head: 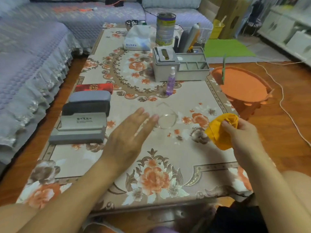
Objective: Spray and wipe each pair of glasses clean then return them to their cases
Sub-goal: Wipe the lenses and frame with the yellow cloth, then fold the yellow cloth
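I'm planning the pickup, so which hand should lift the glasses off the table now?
The left hand, probably. Its fingers are straight and free, with fingertips right beside the glasses. The right hand grips the yellow cloth, farther to the side.

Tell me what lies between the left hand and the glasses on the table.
Nothing visible. The left hand reaches with straight fingers toward the clear glasses; its fingertips are right beside the near lens, with only bare tablecloth around.
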